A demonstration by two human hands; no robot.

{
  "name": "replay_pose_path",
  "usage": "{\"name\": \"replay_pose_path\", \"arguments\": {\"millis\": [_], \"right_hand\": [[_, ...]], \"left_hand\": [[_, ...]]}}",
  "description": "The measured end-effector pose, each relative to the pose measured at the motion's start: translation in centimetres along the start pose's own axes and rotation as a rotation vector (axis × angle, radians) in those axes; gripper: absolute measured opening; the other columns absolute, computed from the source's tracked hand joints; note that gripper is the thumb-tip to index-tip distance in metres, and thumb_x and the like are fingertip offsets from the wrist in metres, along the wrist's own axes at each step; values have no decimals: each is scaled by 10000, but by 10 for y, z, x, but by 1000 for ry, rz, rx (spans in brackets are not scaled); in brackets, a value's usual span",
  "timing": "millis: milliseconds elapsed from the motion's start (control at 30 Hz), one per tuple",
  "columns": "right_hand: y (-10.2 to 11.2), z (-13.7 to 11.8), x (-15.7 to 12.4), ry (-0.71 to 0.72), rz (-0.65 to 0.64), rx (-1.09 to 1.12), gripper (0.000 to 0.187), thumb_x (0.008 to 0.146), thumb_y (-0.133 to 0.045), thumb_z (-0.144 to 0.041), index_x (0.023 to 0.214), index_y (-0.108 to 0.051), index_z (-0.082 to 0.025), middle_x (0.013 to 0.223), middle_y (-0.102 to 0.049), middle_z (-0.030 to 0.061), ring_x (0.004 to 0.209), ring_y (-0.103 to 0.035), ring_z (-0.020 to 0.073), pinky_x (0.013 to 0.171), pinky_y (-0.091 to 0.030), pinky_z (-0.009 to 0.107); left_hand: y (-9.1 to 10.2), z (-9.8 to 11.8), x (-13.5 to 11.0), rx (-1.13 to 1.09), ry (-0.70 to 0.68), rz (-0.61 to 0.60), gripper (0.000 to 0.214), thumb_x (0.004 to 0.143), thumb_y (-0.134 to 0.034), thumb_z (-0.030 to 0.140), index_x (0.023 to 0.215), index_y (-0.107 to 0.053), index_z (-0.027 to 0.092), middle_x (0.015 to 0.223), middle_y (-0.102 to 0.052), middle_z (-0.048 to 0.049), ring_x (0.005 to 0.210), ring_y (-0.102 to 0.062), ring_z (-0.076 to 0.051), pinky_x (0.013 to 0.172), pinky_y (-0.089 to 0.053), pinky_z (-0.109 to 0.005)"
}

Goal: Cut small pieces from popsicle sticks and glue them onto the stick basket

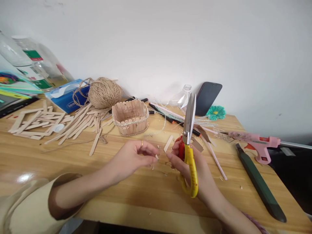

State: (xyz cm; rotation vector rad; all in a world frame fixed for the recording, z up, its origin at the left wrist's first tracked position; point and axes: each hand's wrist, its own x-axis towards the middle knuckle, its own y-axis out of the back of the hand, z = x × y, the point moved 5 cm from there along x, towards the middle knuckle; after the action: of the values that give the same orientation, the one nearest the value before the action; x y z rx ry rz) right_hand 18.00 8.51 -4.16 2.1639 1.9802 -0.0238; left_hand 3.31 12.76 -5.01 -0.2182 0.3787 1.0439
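Observation:
My right hand (192, 169) grips yellow-and-red handled scissors (189, 130), blades pointing up and nearly together, over the wooden table (136, 191). Its fingertips also pinch a short piece of wooden craft stick (168, 143). My left hand (133, 158) hovers just left of that stick, fingers curled and pinched on a tiny wood chip, a ring on one finger. Small wood shavings lie on the table below both hands.
A little basket of craft sticks (130, 117), a ball of twine (104, 92), loose sticks (73, 125) and a tissue box (67, 96) lie behind. A phone (207, 97), pink glue gun (258, 144), dark utility knife (259, 183) and plastic bottles sit right and rear.

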Motion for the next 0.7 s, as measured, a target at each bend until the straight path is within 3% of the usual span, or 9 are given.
{"name": "replay_pose_path", "arguments": {"millis": [200,333,500,700], "right_hand": [[-8,2,4,-49,-84,-1,177,678,-590,-278,756,-451,-203,684,-512,-27,580,-478,125,543,-402,265],[-2,4,4,-33,-75,-70,141,690,-574,-269,748,-465,-201,689,-512,-24,591,-477,129,540,-390,258],[13,16,-2,-44,-73,-457,89,750,-526,-274,743,-464,-210,662,-538,-2,578,-484,159,523,-379,275],[2,28,-7,9,-105,-805,63,769,-510,-240,818,-498,-203,743,-647,52,642,-583,212,561,-391,296]], "left_hand": [[1,1,2,-4,-2,19,130,610,-699,268,683,-665,167,659,-673,3,657,-608,-159,616,-501,-283],[8,-1,4,192,-124,42,108,660,-665,277,688,-673,172,722,-710,-16,698,-634,-180,659,-500,-289],[10,-16,5,570,-236,-84,162,753,-559,191,768,-721,200,800,-743,-24,742,-656,-189,707,-473,-279],[8,-24,9,660,-295,-181,169,733,-587,154,777,-734,224,799,-734,-17,776,-638,-202,729,-448,-284]]}}
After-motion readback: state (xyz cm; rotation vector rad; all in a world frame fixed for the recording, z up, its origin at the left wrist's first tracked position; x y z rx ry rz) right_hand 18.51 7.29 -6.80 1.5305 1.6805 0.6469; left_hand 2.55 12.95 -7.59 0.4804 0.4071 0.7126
